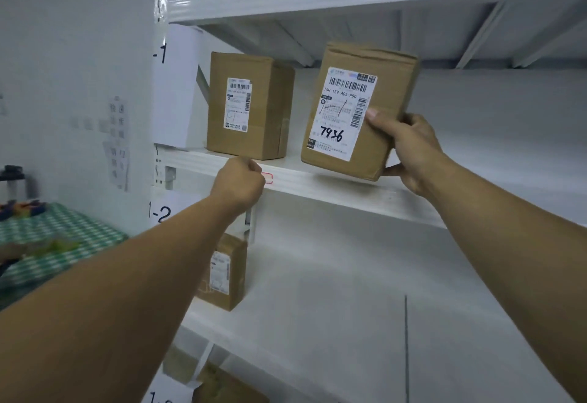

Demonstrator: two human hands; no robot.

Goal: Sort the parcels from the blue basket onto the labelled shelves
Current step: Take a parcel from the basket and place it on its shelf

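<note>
- Right now the right hand (409,148) grips the parcel (355,110) at its lower right corner. The thumb (376,116) presses the front face at the edge of the shipping label (341,116), and the fingers curl under and behind.
- Judging by this one-handed corner pinch, the parcel is probably light. The cardboard looks stiff enough to keep its shape, though the top is a little crumpled.
- A corner hold lets the box swing, and the glossy label under the thumb may slip. A steadier hold would span the narrow sides lower down, on bare cardboard.
- Its long axis stands nearly upright, with the top leaning slightly to the grip's side. The label faces the person, print the right way up, with "7936" handwritten low on it.
- Just below the grip, the parcel's bottom edge is at the front lip of the shelf (333,186); whether it touches I cannot tell.
- Further left of the grip, another parcel (247,105) stands upright on the same shelf, well apart from the held one.
- Below that one, the left hand (238,180) is curled into a fist against the shelf lip, with nothing visible in it.
</note>
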